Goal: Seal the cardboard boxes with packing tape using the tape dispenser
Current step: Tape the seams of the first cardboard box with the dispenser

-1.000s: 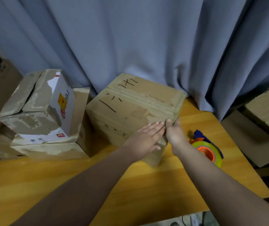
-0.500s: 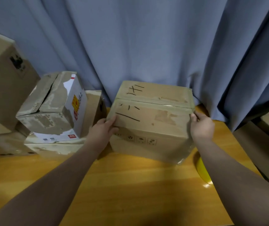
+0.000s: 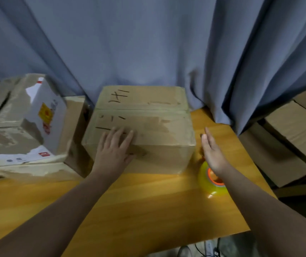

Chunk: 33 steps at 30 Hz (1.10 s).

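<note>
Brown cardboard box, scuffed and square-edged, with black marker strokes on its flaps, sits at the wooden surface's back edge. Left grip lies flat on its top, fingers straight. Right grip hangs wide beside its right side, over a yellowish tape roll with an orange core.

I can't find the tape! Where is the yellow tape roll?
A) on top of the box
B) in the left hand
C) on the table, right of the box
C: the yellow tape roll lies on the wooden table, right of the cardboard box.
</note>
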Motion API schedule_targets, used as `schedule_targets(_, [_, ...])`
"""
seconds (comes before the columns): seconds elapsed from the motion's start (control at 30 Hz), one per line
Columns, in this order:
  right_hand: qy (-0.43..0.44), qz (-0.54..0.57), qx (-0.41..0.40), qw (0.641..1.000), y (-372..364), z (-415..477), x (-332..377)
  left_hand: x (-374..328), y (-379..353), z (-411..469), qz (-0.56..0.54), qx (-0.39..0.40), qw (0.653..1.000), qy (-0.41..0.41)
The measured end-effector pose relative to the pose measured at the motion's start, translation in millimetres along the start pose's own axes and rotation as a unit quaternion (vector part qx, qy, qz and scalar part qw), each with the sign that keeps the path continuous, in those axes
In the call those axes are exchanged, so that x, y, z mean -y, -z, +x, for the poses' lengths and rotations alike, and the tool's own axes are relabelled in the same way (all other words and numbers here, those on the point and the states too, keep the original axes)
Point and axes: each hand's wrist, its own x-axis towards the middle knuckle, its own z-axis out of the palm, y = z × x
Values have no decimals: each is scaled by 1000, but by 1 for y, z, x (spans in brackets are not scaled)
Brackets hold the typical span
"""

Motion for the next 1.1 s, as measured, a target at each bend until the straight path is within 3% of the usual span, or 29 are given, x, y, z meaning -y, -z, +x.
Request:
schedule_targets(0.07, [-81, -204, 2, 976, 18, 3, -32, -32, 1, 18, -2, 25, 999, -39])
schedule_targets(0.13, [-167, -405, 70, 896, 30, 3, -54, -52, 2, 36, -5, 46, 998, -41])
schedule_targets(0.2, [-204, -473, 126, 848, 34, 7, -69, -64, 1, 47, -1, 63, 997, -36])
schedule_targets(0.27, [-192, -506, 155, 826, 31, 12, -80, -74, -1, 53, 1, 66, 997, -37])
schedule_targets(0.47, [-107, -536, 108, 831, 48, 1, -102, -121, -3, 58, -18, 54, 997, -52])
schedule_targets(0.63, [-151, -525, 110, 831, 105, -25, -128, -178, 1, 80, -16, 67, 997, -47])
schedule_targets(0.83, [-93, -532, 180, 822, 130, -40, -127, -223, -3, 125, 4, 98, 994, -56])
schedule_targets(1.0, [2, -517, 247, 820, 90, -46, -110, -222, 2, 128, 14, 122, 991, -62])
schedule_targets(1.1, [57, -530, 275, 800, 54, -44, -94, -204, 6, 106, 6, 104, 993, -58])
